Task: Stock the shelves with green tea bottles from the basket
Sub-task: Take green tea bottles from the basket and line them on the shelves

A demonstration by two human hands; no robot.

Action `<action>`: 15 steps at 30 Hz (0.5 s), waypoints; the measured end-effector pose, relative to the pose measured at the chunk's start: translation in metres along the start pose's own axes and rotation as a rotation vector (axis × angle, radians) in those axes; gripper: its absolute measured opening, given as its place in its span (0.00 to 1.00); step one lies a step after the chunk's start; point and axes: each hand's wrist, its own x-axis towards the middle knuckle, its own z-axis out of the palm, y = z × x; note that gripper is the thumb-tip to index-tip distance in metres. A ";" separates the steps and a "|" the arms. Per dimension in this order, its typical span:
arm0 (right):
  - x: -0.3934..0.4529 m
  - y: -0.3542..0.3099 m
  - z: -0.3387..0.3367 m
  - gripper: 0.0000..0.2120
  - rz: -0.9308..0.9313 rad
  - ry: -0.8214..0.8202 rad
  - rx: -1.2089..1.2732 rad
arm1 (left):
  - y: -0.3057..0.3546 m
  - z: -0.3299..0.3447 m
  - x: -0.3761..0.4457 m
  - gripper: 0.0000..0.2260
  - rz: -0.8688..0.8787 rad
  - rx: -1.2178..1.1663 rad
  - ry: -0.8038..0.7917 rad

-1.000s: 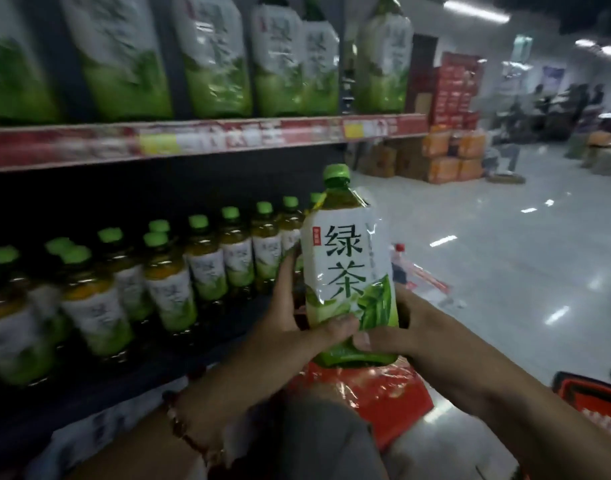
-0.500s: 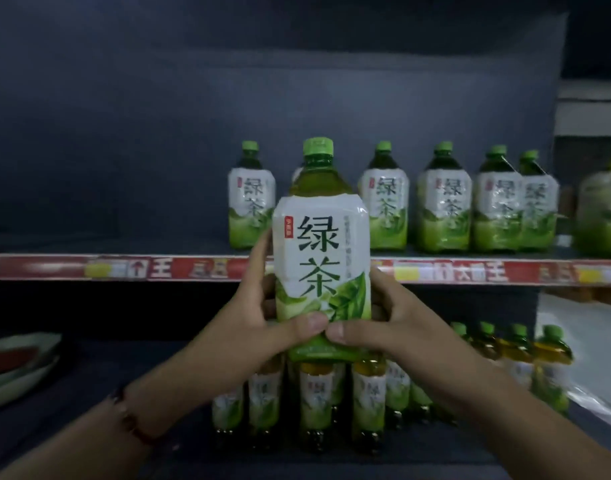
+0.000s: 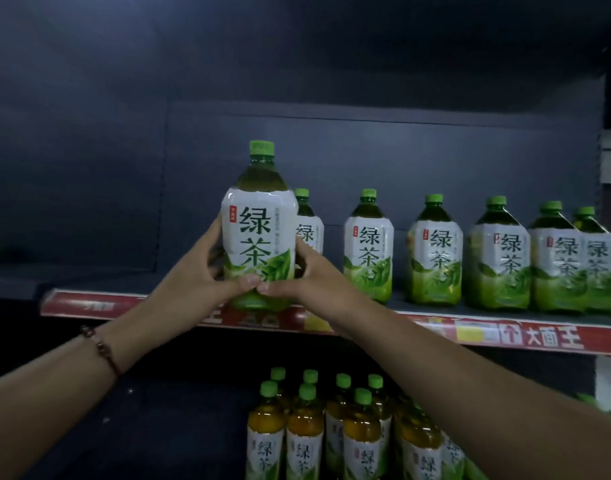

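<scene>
Bottle held upright over the shelf edge
Green tea bottle [image 3: 259, 233] — cap up, label 绿茶 facing the camera — gripped low by left hand [image 3: 200, 271] and right hand [image 3: 311, 275].

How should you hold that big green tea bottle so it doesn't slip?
Probably low on the wide labelled body of the big bottle, one hand from each side. The left hand and right hand hold it that way, thumbs meeting in front. The neck under the green cap is thin, and the bottle looks full and heavy.
</scene>
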 end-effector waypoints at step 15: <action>0.112 0.045 0.048 0.31 0.171 0.060 -0.253 | -0.082 -0.047 0.060 0.39 -0.212 0.053 -0.011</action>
